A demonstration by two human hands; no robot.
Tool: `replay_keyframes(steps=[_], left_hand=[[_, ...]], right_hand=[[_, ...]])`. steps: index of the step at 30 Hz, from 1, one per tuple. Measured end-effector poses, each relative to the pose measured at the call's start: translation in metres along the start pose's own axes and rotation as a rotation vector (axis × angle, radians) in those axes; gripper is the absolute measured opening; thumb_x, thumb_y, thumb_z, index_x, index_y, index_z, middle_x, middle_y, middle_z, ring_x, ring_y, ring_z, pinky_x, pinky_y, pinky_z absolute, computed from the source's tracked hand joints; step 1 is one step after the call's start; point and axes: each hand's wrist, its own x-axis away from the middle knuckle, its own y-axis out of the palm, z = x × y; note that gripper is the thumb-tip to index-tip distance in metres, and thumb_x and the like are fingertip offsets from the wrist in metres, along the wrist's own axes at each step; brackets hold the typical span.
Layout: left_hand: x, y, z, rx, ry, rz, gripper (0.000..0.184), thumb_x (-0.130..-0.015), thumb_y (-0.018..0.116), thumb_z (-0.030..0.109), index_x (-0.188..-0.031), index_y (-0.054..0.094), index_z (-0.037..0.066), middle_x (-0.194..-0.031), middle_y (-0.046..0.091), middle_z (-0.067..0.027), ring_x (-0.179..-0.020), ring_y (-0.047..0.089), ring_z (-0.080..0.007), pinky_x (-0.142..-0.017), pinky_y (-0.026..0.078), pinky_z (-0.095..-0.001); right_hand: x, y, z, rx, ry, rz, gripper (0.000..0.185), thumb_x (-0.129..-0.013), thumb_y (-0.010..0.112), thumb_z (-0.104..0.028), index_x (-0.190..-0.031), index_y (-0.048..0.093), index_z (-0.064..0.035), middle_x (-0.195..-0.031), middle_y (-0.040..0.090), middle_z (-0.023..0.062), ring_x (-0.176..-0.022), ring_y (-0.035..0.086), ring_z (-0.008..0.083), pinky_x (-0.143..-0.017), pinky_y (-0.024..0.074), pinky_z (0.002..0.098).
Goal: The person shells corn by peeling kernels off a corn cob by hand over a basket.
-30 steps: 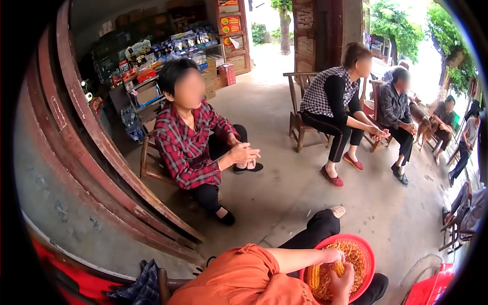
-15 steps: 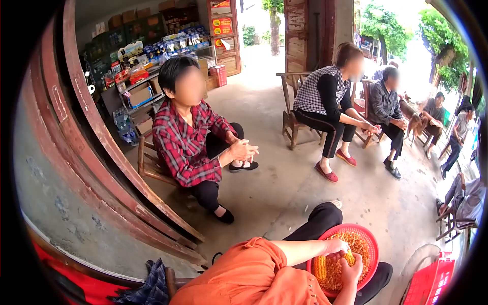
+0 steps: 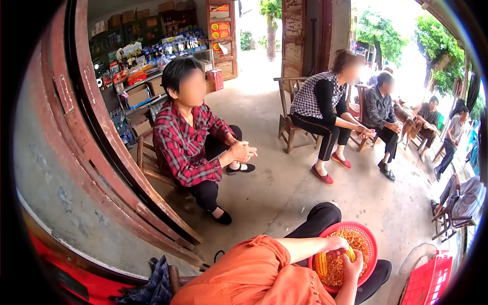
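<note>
A red plastic basket (image 3: 373, 246) rests on my lap, holding many loose corn kernels (image 3: 334, 279). Above the kernels, my left hand (image 3: 335, 245) and my right hand (image 3: 353, 265) are both closed on a yellow corn cob (image 3: 351, 254). The left hand grips its upper end and the right hand wraps it from below. Another corn cob (image 3: 321, 264) lies in the basket at its left side, beside my left wrist. My fingers partly cover the held cob.
A person in a red plaid shirt (image 3: 188, 145) sits close on the left. Others sit on wooden chairs (image 3: 290, 122) farther right, with a brown dog (image 3: 405, 121) among them. A red crate (image 3: 429, 279) stands at the lower right. Stocked shelves (image 3: 147, 81) line the back.
My view has shifted slightly, so the surroundings sit a little differently. Both hands stay on the same cob, with small finger movements. The seated people hold nearly the same poses.
</note>
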Motion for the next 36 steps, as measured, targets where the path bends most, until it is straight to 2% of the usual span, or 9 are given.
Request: replay_keyframes(steps=[6,8,10,13,15,16,22,25,36], left_hand=[[0.004,-0.002,-0.003,-0.115,0.044,0.037,0.016,-0.084,0.060,0.019,-0.091,0.067,0.007,-0.075,0.059,-0.0040,-0.060,0.054,-0.0142,-0.054,0.047,-0.0309],[-0.010,-0.009,-0.014,-0.332,0.286,-0.010,0.020,-0.086,0.059,0.017,-0.100,0.068,0.006,-0.083,0.064,-0.0056,-0.071,0.058,-0.0160,-0.063,0.049,-0.0318],[-0.006,-0.020,-0.014,-0.352,0.137,-0.045,0.029,-0.087,0.061,0.015,-0.113,0.068,0.005,-0.099,0.066,-0.0046,-0.089,0.059,-0.0143,-0.080,0.048,-0.0297],[0.003,-0.022,-0.013,-0.228,0.091,-0.038,0.031,-0.090,0.058,0.009,-0.119,0.064,0.004,-0.108,0.065,-0.0075,-0.099,0.060,-0.0158,-0.089,0.048,-0.0306],[-0.003,-0.035,-0.014,-0.192,-0.060,-0.001,0.032,-0.085,0.057,0.004,-0.116,0.065,0.003,-0.098,0.064,-0.0046,-0.087,0.059,-0.0129,-0.077,0.047,-0.0245],[-0.011,-0.042,-0.029,-0.238,0.126,-0.046,0.033,-0.082,0.054,0.002,-0.113,0.065,0.002,-0.096,0.064,-0.0042,-0.084,0.058,-0.0128,-0.071,0.046,-0.0230],[-0.007,-0.036,-0.010,-0.213,0.020,0.029,0.026,-0.083,0.055,0.002,-0.108,0.062,0.001,-0.094,0.063,-0.0058,-0.083,0.060,-0.0154,-0.072,0.048,-0.0254],[0.000,-0.028,0.000,0.045,-0.046,-0.016,0.024,-0.090,0.054,0.005,-0.113,0.057,0.001,-0.096,0.063,-0.0108,-0.085,0.063,-0.0231,-0.076,0.052,-0.0331],[-0.001,-0.027,0.004,0.047,-0.046,-0.011,0.014,-0.093,0.058,0.010,-0.106,0.059,0.004,-0.087,0.063,-0.0073,-0.075,0.061,-0.0197,-0.067,0.051,-0.0297]], right_hand=[[0.000,0.004,0.010,0.125,-0.078,-0.023,0.039,-0.072,0.080,-0.017,-0.103,0.061,-0.0033,-0.090,0.068,0.0117,-0.083,0.065,0.0210,-0.079,0.0514,0.0345],[-0.001,0.009,0.021,0.233,-0.121,-0.017,0.042,-0.070,0.082,-0.023,-0.102,0.061,-0.0053,-0.093,0.068,0.0132,-0.089,0.066,0.0260,-0.081,0.0510,0.0375],[0.004,0.012,0.001,0.268,-0.068,-0.041,0.047,-0.071,0.082,-0.030,-0.107,0.062,-0.0064,-0.099,0.068,0.0153,-0.093,0.066,0.0289,-0.083,0.0514,0.0398],[0.007,0.006,-0.006,0.256,0.018,-0.109,0.059,-0.075,0.078,-0.044,-0.115,0.062,-0.0034,-0.109,0.066,0.0186,-0.103,0.064,0.0333,-0.088,0.0504,0.0406],[0.007,0.009,0.008,0.223,0.062,-0.093,0.056,-0.078,0.077,-0.045,-0.113,0.063,-0.0039,-0.105,0.068,0.0184,-0.101,0.065,0.0322,-0.087,0.0509,0.0396],[0.004,0.007,0.011,0.180,0.084,-0.132,0.055,-0.079,0.076,-0.046,-0.112,0.063,-0.0043,-0.103,0.068,0.0182,-0.099,0.066,0.0310,-0.086,0.0511,0.0390],[0.002,0.000,0.003,0.041,0.175,-0.173,0.051,-0.084,0.073,-0.042,-0.117,0.061,-0.0055,-0.105,0.069,0.0170,-0.100,0.066,0.0271,-0.087,0.0505,0.0361],[-0.003,-0.001,0.009,0.040,0.167,-0.173,0.054,-0.081,0.075,-0.044,-0.118,0.062,-0.0053,-0.107,0.068,0.0170,-0.101,0.066,0.0272,-0.088,0.0502,0.0362],[-0.004,0.001,0.013,-0.044,0.245,-0.173,0.058,-0.084,0.073,-0.049,-0.122,0.062,-0.0063,-0.110,0.067,0.0109,-0.100,0.063,0.0191,-0.088,0.0490,0.0315]])
